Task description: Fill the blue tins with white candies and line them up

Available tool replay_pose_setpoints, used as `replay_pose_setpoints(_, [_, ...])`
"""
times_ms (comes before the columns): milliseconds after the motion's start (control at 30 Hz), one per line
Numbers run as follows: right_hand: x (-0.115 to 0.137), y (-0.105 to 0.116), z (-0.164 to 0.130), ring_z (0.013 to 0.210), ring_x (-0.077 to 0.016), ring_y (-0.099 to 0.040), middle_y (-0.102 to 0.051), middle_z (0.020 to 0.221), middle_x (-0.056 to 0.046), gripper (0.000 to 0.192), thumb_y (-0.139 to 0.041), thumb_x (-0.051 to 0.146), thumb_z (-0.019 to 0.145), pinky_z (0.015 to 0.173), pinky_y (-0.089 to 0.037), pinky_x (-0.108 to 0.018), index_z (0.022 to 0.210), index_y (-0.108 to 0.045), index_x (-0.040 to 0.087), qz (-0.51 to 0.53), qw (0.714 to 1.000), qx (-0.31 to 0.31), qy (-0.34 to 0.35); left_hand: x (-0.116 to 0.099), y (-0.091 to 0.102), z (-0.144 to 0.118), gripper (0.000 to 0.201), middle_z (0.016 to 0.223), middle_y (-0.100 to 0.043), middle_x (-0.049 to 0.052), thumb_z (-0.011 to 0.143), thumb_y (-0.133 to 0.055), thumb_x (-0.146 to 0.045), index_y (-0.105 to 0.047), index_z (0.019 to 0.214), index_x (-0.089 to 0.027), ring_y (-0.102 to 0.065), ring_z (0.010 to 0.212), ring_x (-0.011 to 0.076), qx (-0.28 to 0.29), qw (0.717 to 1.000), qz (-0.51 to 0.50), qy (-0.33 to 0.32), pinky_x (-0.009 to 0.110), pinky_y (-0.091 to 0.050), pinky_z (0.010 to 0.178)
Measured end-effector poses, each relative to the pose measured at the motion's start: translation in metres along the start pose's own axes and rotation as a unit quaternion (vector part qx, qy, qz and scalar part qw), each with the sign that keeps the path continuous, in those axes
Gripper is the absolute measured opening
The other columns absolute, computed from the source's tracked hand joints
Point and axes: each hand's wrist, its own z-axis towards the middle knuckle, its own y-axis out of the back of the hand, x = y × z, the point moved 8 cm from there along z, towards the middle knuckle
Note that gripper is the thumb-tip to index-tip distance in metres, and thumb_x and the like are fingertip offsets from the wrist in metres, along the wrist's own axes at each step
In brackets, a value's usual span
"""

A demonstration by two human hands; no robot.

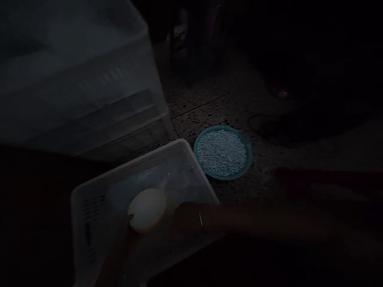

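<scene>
- The left hand grips the near-left edge of a pale bowl.
- That bowl sits between the hands, nearer the left, its oval slanting away rightward over a white crate.
- The right hand is just beside it; darkness hides its grasp.
- A teal basin of pale pieces lies beyond the right hand.

No text, label, brand, number or sign could be read: not on the bowl, the crate, the basin or the stack. Pale marks on the stack's side were too dark and blurred to tell as writing or slots.
</scene>
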Motion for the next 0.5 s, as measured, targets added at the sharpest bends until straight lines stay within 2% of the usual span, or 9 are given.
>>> replay_pose_setpoints(33, [-0.009,0.023,-0.015,0.092,-0.0209,-0.066,-0.072,0.101,-0.009,0.018,-0.055,0.025,0.088,0.075,-0.049,-0.031,0.097,-0.069,0.017,0.014,0.999,-0.047,0.005,-0.008,-0.006,0.0,0.043,0.114,-0.063,0.009,0.084,-0.062,-0.039,-0.057,0.122,-0.019,-0.06,0.106,0.0284,0.011,1.0,0.007,-0.012,0.044,-0.055,0.08])
replay_pose_setpoints(100, [-0.056,0.076,-0.062,0.107,-0.0206,-0.061,-0.066,0.116,-0.01,0.026,-0.049,0.028,0.092,0.089,-0.047,-0.032,0.112,-0.064,0.017,0.025,0.976,-0.199,-0.079,-0.029,-0.017,-0.001,0.041,0.119,-0.058,0.01,0.089,-0.058,-0.039,-0.054,0.123,-0.017,-0.059,0.105,0.0231,0.027,0.999,0.023,-0.038,0.043,-0.054,0.084])
replay_pose_setpoints(133, [-0.091,0.098,-0.096,0.112,-0.0219,-0.058,-0.063,0.121,-0.012,0.029,-0.046,0.029,0.094,0.095,-0.044,-0.034,0.116,-0.061,0.016,0.013,0.945,-0.281,-0.166,-0.04,-0.022,-0.002,0.039,0.119,-0.058,0.009,0.088,-0.059,-0.038,-0.055,0.122,-0.018,-0.059,0.104,0.0231,0.032,0.998,0.031,-0.054,0.043,-0.054,0.083])
replay_pose_setpoints(200, [-0.168,0.124,-0.181,0.121,-0.0269,-0.05,-0.056,0.128,-0.018,0.037,-0.044,0.032,0.095,0.102,-0.038,-0.039,0.124,-0.055,0.011,-0.012,0.83,-0.418,-0.37,-0.059,-0.032,-0.005,0.038,0.115,-0.062,0.005,0.083,-0.065,-0.038,-0.057,0.118,-0.027,-0.062,0.104,0.0279,0.039,0.995,0.045,-0.085,0.043,-0.056,0.076])
replay_pose_setpoints(267, [-0.237,0.115,-0.256,0.127,-0.0319,-0.043,-0.047,0.138,-0.023,0.048,-0.046,0.035,0.094,0.104,-0.035,-0.042,0.134,-0.045,0.008,-0.006,0.71,-0.453,-0.539,-0.07,-0.049,-0.015,0.041,0.11,-0.066,0.002,0.075,-0.069,-0.037,-0.058,0.114,-0.034,-0.065,0.102,0.0333,0.048,0.99,0.062,-0.113,0.045,-0.059,0.067])
replay_pose_setpoints(333, [-0.296,0.085,-0.3,0.126,-0.0332,-0.044,-0.043,0.141,-0.024,0.055,-0.044,0.04,0.095,0.101,-0.037,-0.043,0.14,-0.038,0.008,0.07,0.64,-0.418,-0.641,-0.066,-0.077,-0.034,0.046,0.109,-0.068,0.002,0.069,-0.071,-0.034,-0.059,0.113,-0.035,-0.065,0.103,0.0349,0.065,0.985,0.084,-0.133,0.045,-0.06,0.067])
replay_pose_setpoints(400, [-0.337,0.059,-0.316,0.119,-0.0311,-0.052,-0.052,0.133,-0.024,0.054,-0.039,0.044,0.096,0.096,-0.04,-0.04,0.137,-0.042,0.008,0.127,0.621,-0.396,-0.665,-0.047,-0.118,-0.061,0.047,0.111,-0.069,0.005,0.065,-0.074,-0.029,-0.063,0.111,-0.031,-0.064,0.107,0.034,0.096,0.979,0.114,-0.142,0.042,-0.06,0.076])
replay_pose_setpoints(467, [-0.361,0.044,-0.319,0.112,-0.0285,-0.058,-0.06,0.124,-0.023,0.051,-0.035,0.046,0.097,0.092,-0.042,-0.037,0.129,-0.05,0.008,0.159,0.621,-0.394,-0.659,-0.016,-0.172,-0.091,0.045,0.112,-0.069,0.007,0.061,-0.077,-0.02,-0.067,0.105,-0.026,-0.061,0.112,0.0331,0.156,0.967,0.149,-0.139,0.04,-0.057,0.087])
replay_pose_setpoints(500, [-0.369,0.038,-0.32,0.11,-0.0275,-0.059,-0.062,0.121,-0.023,0.05,-0.034,0.045,0.098,0.091,-0.042,-0.036,0.125,-0.054,0.009,0.17,0.62,-0.397,-0.655,0.004,-0.208,-0.106,0.047,0.119,-0.066,0.009,0.063,-0.076,-0.016,-0.067,0.108,-0.024,-0.056,0.12,0.0324,0.233,0.949,0.173,-0.121,0.04,-0.051,0.097])
